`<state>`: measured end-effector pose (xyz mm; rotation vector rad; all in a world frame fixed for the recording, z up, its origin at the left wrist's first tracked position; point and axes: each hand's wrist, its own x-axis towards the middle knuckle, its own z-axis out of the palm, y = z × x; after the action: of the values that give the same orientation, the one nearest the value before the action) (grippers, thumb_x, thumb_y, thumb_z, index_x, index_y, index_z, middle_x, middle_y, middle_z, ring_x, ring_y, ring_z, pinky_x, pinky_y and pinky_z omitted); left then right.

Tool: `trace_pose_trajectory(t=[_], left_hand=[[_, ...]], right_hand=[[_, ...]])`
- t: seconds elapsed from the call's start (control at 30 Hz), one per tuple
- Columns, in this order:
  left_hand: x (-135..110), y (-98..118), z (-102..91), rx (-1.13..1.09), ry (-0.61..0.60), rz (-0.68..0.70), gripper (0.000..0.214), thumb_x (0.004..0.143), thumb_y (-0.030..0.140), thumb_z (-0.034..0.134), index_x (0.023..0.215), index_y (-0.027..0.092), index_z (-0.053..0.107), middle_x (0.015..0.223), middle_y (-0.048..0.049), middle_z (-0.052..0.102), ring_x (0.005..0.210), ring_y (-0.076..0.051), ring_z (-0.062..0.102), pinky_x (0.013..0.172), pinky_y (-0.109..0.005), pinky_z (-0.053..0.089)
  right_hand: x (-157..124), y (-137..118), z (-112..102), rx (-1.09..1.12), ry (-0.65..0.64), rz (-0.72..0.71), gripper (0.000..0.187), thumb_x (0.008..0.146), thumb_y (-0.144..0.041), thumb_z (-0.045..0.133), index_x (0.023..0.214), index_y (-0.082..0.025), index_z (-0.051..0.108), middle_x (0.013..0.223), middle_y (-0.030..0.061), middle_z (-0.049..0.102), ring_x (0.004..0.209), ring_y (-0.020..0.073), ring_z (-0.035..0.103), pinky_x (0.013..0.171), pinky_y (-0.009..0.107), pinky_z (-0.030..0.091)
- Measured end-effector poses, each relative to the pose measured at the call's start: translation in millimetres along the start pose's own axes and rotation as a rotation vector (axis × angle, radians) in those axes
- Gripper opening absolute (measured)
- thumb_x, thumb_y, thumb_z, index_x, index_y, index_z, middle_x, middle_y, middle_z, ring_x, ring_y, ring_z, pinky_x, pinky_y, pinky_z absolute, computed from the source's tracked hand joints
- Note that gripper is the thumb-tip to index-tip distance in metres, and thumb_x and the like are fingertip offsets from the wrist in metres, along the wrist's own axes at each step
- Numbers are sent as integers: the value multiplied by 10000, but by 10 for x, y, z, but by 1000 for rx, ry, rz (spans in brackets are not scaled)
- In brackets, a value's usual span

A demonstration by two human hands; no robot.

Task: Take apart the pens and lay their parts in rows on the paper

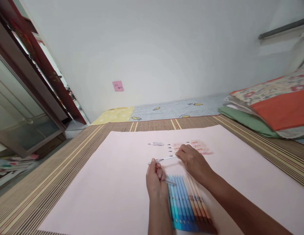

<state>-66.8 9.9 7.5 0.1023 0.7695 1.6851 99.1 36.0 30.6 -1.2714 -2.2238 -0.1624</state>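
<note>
A slim white stick (169, 158), pen-like, runs between my two hands above the pale pink sheet. My left hand (156, 179) is closed, pinching the stick's left end, where a clear piece shows at the fingertips. Another clear, tube-like piece (170, 181) juts from beneath its palm. My right hand (193, 161) pinches the other end of the stick. Just beyond it lie several thin dark-tipped sticks (175, 148) with pinkish bodies, and a separate clear-bodied one (156, 143) to their left. Below my hands, a row of blue-to-brown coloured pencils or pens (181, 199) lies side by side.
The pink sheet (105, 182) covers much of a striped mat (75, 153). Folded cloths and an orange floral cushion (279, 107) are piled at the right. Behind stands a white wall with a pink note (118, 86). A glass-fronted cabinet (22, 104) is at the left.
</note>
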Motion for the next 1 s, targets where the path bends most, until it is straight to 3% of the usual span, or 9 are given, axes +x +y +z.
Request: trace_pose_trajectory(t=[0.2, 0.33, 0.5, 0.77, 1.0], left_hand=[[-14, 15, 20, -57, 95, 14, 280, 871, 270, 751, 733, 153, 537, 615, 45, 529, 373, -6, 288, 349, -147, 199], [-53, -4, 38, -66, 99, 0, 262, 897, 257, 717, 733, 149, 544, 617, 40, 524, 380, -7, 284, 354, -145, 205], [-61, -27, 27, -52, 93, -21, 275, 877, 282, 746, 743, 153, 544, 623, 38, 524, 392, -9, 292, 363, -147, 215], [-25, -70, 15, -46, 76, -54, 358, 792, 350, 835, 749, 166, 531, 623, 49, 518, 384, -7, 274, 360, -157, 190], [-78, -31, 72, -76, 101, -102, 297, 858, 279, 773, 719, 143, 548, 595, 39, 521, 373, -5, 270, 353, -152, 180]], right_hand=[[289, 254, 316, -3, -95, 82, 213, 937, -67, 499, 860, -195, 650, 943, 56, 629, 905, 191, 563, 724, 282, 367], [597, 153, 615, -11, -241, 116, 183, 942, -85, 520, 996, -179, 667, 1040, 68, 667, 978, 188, 602, 785, 272, 385], [867, 16, 904, -184, -339, 49, 261, 985, -74, 428, 1097, -152, 651, 1118, 116, 689, 1035, 224, 617, 856, 315, 382], [903, 42, 1094, -249, -375, 62, 305, 983, -54, 388, 1094, -134, 660, 1102, 157, 695, 1019, 254, 643, 897, 369, 366], [902, 42, 1165, -262, -364, 71, 286, 980, -64, 407, 1085, -142, 662, 1085, 151, 696, 986, 253, 661, 882, 368, 359]])
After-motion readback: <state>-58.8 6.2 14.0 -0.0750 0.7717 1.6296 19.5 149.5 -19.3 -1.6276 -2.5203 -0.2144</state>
